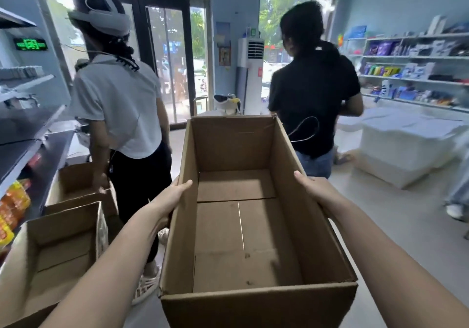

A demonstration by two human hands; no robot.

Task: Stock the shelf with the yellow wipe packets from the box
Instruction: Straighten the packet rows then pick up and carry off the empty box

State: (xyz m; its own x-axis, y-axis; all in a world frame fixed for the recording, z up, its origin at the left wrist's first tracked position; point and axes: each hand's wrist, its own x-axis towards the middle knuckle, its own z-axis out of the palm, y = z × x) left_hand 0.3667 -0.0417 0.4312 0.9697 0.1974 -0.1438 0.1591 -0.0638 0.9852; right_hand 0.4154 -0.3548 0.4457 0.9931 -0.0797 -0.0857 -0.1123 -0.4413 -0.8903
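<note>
Big cardboard box (233,145) fills centre & lower frame, top open, bare bottom flaps showing, held betw. both hands. Behind it 2 people w/ backs turned: person in white top (119,104) at upper left, wearing a headset, & person in black top (312,99) at upper right. Dark shelf (30,134) runs down left edge; white shelving (416,79) w/ mixed goods at far right, white tubs (401,145) below it. 2 smaller open boxes (50,251) at lower left. Left hand (175,193) grips box's left wall, thumb over rim; right hand (313,187) grips right wall the same way; other fingers hidden outside. Yellow wipe packets (12,208) sit on the shelf at left edge, blurred.
</note>
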